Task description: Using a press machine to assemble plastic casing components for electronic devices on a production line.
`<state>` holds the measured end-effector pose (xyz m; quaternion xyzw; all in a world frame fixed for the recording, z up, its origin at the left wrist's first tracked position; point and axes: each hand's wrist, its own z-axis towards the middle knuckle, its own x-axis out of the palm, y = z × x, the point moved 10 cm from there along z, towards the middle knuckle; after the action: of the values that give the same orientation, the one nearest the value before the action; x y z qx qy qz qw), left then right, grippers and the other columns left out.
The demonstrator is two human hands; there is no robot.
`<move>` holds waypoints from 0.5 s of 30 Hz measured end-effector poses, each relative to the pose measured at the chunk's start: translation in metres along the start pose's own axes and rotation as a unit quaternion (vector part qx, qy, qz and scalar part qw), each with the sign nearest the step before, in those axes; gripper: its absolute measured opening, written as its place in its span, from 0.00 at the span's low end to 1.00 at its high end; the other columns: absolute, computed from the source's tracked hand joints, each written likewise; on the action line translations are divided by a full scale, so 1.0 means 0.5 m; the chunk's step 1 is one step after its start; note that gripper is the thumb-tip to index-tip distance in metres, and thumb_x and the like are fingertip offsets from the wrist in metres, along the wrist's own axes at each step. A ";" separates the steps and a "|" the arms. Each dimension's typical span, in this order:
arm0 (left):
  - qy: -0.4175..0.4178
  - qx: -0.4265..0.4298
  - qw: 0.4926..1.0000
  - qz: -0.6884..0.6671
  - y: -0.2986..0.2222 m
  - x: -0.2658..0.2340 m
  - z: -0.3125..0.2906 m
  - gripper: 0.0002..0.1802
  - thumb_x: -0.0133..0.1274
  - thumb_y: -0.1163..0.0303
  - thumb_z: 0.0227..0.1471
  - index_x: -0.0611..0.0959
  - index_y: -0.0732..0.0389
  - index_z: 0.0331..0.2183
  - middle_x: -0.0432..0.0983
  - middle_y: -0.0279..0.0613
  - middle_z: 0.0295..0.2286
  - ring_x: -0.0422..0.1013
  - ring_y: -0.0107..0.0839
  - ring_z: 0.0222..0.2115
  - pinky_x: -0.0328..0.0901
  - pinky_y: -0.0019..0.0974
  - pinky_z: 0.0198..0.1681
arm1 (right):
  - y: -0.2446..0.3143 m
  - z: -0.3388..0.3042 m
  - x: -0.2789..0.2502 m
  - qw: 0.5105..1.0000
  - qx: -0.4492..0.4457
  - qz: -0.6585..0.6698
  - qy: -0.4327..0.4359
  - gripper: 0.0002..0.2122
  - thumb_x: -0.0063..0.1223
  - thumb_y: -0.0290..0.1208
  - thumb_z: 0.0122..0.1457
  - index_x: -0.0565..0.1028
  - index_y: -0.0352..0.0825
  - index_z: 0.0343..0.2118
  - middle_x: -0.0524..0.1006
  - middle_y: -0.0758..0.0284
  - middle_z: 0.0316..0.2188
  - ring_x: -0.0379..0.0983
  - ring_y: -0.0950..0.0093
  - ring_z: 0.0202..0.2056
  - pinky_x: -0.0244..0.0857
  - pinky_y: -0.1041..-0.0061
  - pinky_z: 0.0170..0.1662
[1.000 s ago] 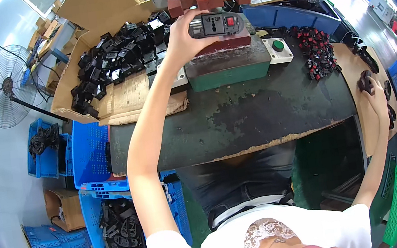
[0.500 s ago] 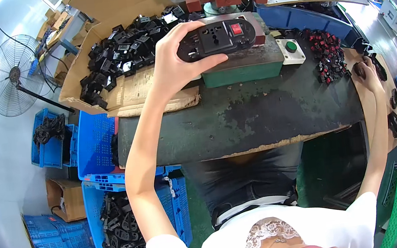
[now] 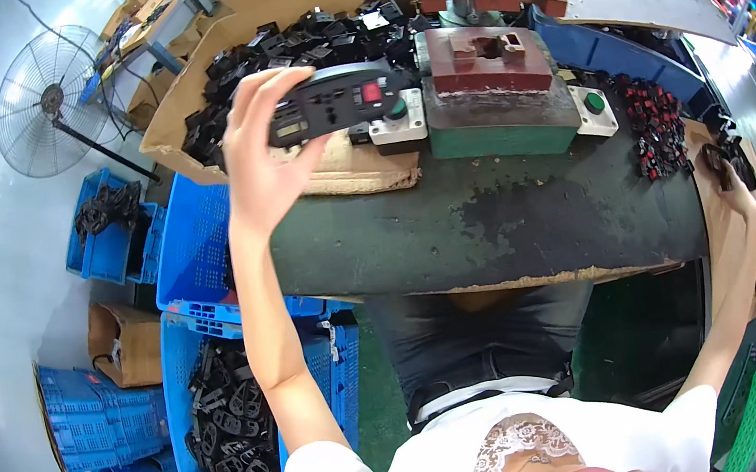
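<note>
Your left hand (image 3: 264, 155) is raised at the left of the dark worktable (image 3: 379, 241), its thumb and fingers clasping one end of a black power-socket housing (image 3: 328, 109). The housing is in the air, with socket holes in its middle and a red rocker switch (image 3: 371, 93) toward its right end. It partly covers a white button box (image 3: 402, 126) with a green button. Behind it, a cardboard carton (image 3: 162, 135) holds a heap of black plastic socket modules (image 3: 305, 43).

At far right, your right hand (image 3: 736, 196) grasps a dark plastic part (image 3: 715, 161) over a cardboard sheet (image 3: 715, 220); you cannot tell whether the part is lifted clear.

Between your hands stands a press, its red fixture block (image 3: 493, 78) on a green-sided base (image 3: 504, 138). A second white button box (image 3: 609, 121) is right of the base, then a pile of red and black rocker switches (image 3: 658, 127). Black plastic frames (image 3: 233, 437) fill a blue crate (image 3: 182, 395) at lower left.
</note>
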<state>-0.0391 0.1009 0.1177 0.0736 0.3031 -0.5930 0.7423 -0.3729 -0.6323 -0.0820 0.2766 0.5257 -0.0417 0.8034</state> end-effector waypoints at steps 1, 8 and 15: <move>-0.004 -0.035 0.999 0.003 0.022 -0.021 -0.019 0.31 0.63 0.82 0.29 0.78 0.59 0.42 0.73 0.43 0.39 0.71 0.41 0.42 0.65 0.37 0.46 | -0.013 -0.016 -0.001 1.000 0.007 -0.020 0.023 0.26 0.58 0.21 0.47 0.66 0.30 0.53 0.75 0.59 0.40 0.74 0.68 0.41 0.66 0.76 0.46; 0.002 -0.193 0.972 0.135 0.205 -0.200 -0.206 0.31 0.62 0.80 0.33 0.76 0.62 0.45 0.72 0.42 0.40 0.70 0.35 0.44 0.62 0.35 0.50 | -0.022 -0.035 0.005 0.967 0.161 -0.012 0.195 0.25 0.55 0.21 0.54 0.66 0.36 0.56 0.74 0.61 0.39 0.71 0.73 0.40 0.64 0.77 0.45; -0.010 -0.289 0.895 0.340 0.336 -0.291 -0.342 0.35 0.64 0.69 0.39 0.72 0.59 0.52 0.72 0.46 0.44 0.71 0.41 0.42 0.65 0.38 0.48 | 0.494 0.045 -0.030 0.981 -0.132 -0.111 -0.085 0.18 0.53 0.19 0.55 0.72 0.35 0.51 0.73 0.62 0.37 0.70 0.68 0.39 0.63 0.73 0.45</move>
<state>0.0378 0.3505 0.0164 -0.0516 0.4107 -0.1914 0.8900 -0.2727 -0.4385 0.0367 0.1032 0.4836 -0.0841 0.8651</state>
